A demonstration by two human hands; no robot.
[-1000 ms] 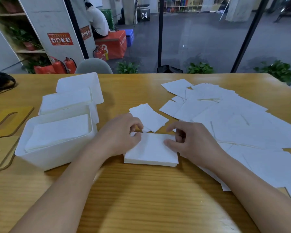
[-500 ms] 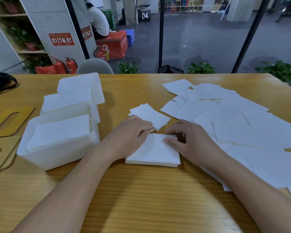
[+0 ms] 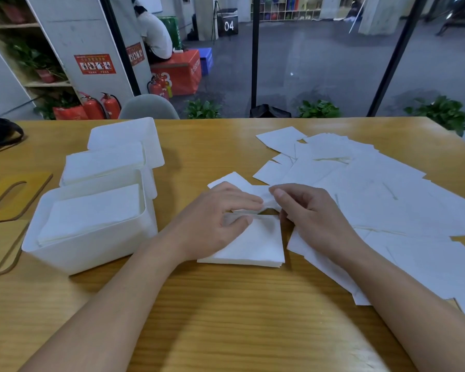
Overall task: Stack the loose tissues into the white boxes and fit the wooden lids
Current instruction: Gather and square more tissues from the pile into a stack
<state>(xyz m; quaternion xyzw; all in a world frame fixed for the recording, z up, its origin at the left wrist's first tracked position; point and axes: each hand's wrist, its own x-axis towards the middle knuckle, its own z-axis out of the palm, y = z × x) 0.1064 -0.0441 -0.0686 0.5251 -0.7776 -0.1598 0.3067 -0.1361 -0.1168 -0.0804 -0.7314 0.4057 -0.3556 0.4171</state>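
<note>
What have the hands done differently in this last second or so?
Both hands have reached forward past the small stack: the left hand and right hand now pinch a loose tissue between them. The filled boxes, wooden lids and spread tissues stayed put.

A small flat stack of white tissues (image 3: 253,245) lies under both hands. Many loose tissues (image 3: 373,200) are spread right of the hands. Left of them stand three white boxes (image 3: 73,253), and further left two wooden lids (image 3: 14,194).
</note>
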